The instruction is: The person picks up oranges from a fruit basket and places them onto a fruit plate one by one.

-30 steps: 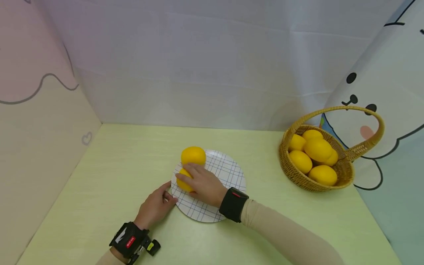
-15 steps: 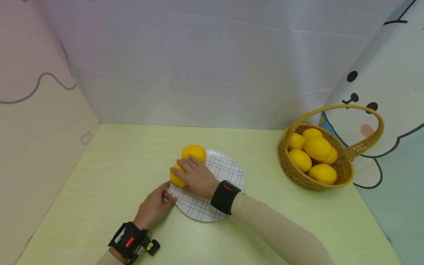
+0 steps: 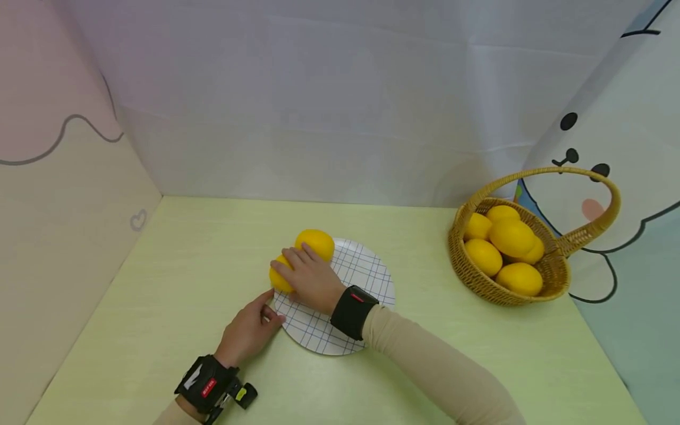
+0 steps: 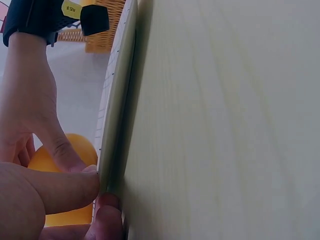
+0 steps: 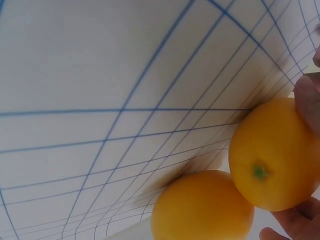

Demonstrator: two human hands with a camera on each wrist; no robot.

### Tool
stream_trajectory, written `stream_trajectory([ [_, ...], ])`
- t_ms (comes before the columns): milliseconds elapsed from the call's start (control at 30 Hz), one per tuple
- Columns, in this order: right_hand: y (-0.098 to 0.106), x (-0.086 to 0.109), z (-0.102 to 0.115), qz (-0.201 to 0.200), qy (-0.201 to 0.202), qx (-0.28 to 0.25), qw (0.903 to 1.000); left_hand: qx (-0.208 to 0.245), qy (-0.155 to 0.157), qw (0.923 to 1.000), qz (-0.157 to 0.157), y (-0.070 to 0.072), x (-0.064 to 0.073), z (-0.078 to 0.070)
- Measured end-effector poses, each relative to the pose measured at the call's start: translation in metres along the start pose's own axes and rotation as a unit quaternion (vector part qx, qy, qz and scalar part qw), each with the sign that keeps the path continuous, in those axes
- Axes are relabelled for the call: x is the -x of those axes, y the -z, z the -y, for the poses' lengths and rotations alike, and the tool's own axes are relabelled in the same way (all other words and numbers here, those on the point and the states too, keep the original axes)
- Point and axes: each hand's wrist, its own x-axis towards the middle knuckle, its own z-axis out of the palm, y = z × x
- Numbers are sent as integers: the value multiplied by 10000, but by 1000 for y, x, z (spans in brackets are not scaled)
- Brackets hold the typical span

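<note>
A round white plate [image 3: 366,274] with a blue grid pattern lies on the table. My left hand [image 3: 248,332] pinches its left rim, thumb [image 4: 65,189] on top and fingertips underneath. My right hand [image 3: 314,284] reaches over the plate and grips a yellow lemon [image 3: 278,277] at the left edge, partly covered by the fingers. The right wrist view shows fingers on two sides of this lemon [image 5: 270,155] and its green stem end. Against it sits a second lemon [image 3: 317,242], at the plate's back left edge; my right fingertips come close to it.
A wicker basket [image 3: 473,283] with a tall handle stands at the back right of the table [image 3: 202,248], several lemons [image 3: 511,237] piled in it. White cloth [image 3: 319,118] hangs behind the table, and printed panels rise at both sides.
My right hand has carried the lemon back and slightly left, from on the plate to its left edge. The left hand keeps its place at the rim.
</note>
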Motion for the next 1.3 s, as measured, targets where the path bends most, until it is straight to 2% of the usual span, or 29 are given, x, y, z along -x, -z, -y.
stream_trajectory([
  [233, 2, 0, -1, 85, -139, -121, 9998, -25, 18, 10000, -11, 0, -1, 1],
  [1000, -2, 5, -5, -129, -68, -125, 9998, -59, -54, 10000, -39, 0, -1, 0],
  [1167, 3, 8, -8, -111, -55, -86, 9999, -45, -48, 10000, -28, -1, -1, 1],
  [1300, 10, 14, -12, -264, -96, -25, 9996, -39, -74, 10000, -49, -2, -3, 1],
])
